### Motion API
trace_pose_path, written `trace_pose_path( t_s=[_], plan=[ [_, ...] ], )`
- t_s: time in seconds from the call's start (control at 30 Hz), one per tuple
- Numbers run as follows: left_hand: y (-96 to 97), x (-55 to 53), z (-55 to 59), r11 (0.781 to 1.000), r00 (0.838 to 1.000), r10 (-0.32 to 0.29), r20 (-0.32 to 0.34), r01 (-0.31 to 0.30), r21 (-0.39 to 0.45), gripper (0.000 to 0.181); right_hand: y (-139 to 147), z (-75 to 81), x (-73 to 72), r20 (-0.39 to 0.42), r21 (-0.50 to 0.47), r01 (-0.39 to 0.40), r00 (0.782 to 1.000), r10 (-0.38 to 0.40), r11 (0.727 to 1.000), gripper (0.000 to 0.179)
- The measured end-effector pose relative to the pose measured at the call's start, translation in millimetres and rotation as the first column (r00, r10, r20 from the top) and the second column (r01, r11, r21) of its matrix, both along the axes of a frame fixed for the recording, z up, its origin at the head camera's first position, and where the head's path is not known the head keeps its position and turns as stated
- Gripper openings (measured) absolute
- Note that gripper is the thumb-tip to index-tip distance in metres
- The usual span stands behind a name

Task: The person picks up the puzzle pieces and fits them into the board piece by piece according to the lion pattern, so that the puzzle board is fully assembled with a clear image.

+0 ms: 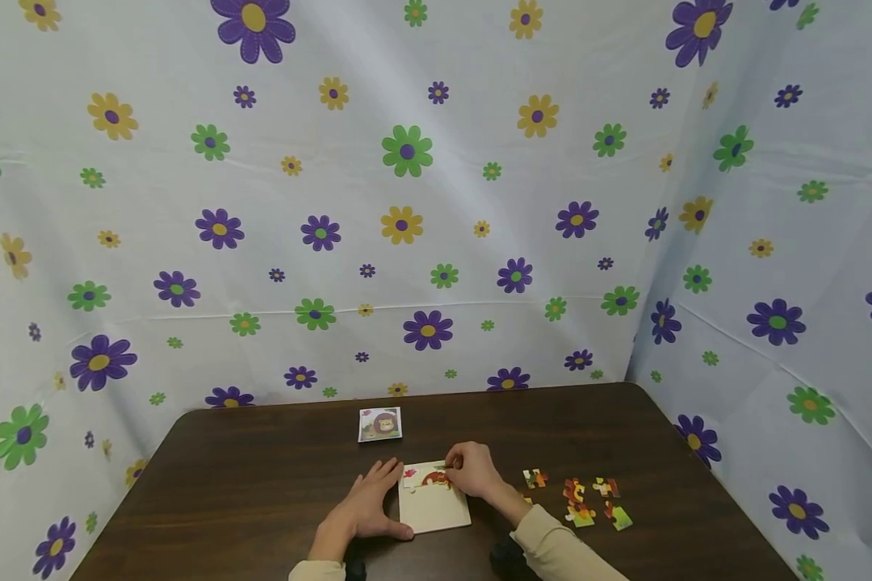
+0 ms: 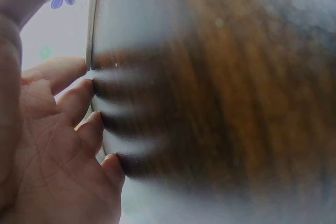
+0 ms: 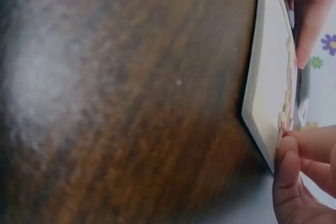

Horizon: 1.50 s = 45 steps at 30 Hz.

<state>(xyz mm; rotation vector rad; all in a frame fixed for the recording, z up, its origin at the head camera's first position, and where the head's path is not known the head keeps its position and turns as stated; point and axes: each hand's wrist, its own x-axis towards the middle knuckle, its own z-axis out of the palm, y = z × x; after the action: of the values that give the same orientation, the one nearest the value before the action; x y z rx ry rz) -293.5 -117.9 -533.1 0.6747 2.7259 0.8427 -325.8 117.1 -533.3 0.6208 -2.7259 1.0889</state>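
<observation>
A pale wooden puzzle board (image 1: 436,512) lies on the table with several joined puzzle pieces (image 1: 434,478) along its far side. My left hand (image 1: 363,504) rests at the board's left side, thumb near the lower corner and fingers spread near the upper one. In the left wrist view those fingers (image 2: 73,98) reach out fairly straight onto the table. At the board's far right corner, my right hand (image 1: 474,470) pinches a puzzle piece (image 3: 280,137) between thumb and fingertips, right at the joined pieces. Its picture is mostly hidden by the fingers.
Several loose puzzle pieces (image 1: 580,515) are scattered on the table right of the board, near the right forearm. A picture card with a lion (image 1: 381,424) lies beyond the board. The dark wooden table (image 1: 262,460) meets a flowered curtain (image 1: 465,274) at its far edge.
</observation>
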Motion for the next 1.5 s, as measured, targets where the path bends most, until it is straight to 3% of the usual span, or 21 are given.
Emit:
trace_pose_path(
  t_s=[0.33,0.63,0.87,1.07,1.2,1.33,1.5],
  plan=[
    [-1.2,1.1,-0.5,1.000,1.000,-0.005,0.011,0.005,0.015,0.105,6,3.7,0.4,0.039,0.155,-0.133,0.991,0.128,0.979,0.028],
    [-1.7,3.1,-5.7,1.000,1.000,-0.010,0.013,0.010,0.021,0.106,3,-2.0,3.0,0.035,0.186,-0.102,0.995,0.097,0.977,0.021],
    [-1.9,1.9,-2.6,1.000,1.000,-0.005,0.004,0.005,0.013,0.105,2,-3.3,2.8,-0.009,0.183,-0.092,0.995,0.095,0.979,0.020],
    [-1.4,0.2,-1.6,1.000,1.000,-0.008,0.016,0.008,0.006,0.105,10,-7.0,-0.6,-0.100,0.157,-0.180,0.975,0.197,0.971,0.017],
    [-1.8,-0.5,-1.3,1.000,1.000,-0.005,0.021,0.005,0.001,0.105,16,-8.1,-4.1,-0.057,0.154,-0.262,0.960,0.274,0.953,0.020],
    [-2.0,-1.7,-2.3,1.000,1.000,-0.004,0.023,0.004,-0.006,0.105,18,-6.8,-4.8,0.002,0.162,-0.277,0.960,0.281,0.947,0.022],
    [-2.1,-2.3,-3.3,1.000,1.000,-0.005,0.020,0.005,-0.005,0.105,18,-8.5,-7.5,-0.019,0.179,-0.292,0.954,0.300,0.939,0.023]
  ],
)
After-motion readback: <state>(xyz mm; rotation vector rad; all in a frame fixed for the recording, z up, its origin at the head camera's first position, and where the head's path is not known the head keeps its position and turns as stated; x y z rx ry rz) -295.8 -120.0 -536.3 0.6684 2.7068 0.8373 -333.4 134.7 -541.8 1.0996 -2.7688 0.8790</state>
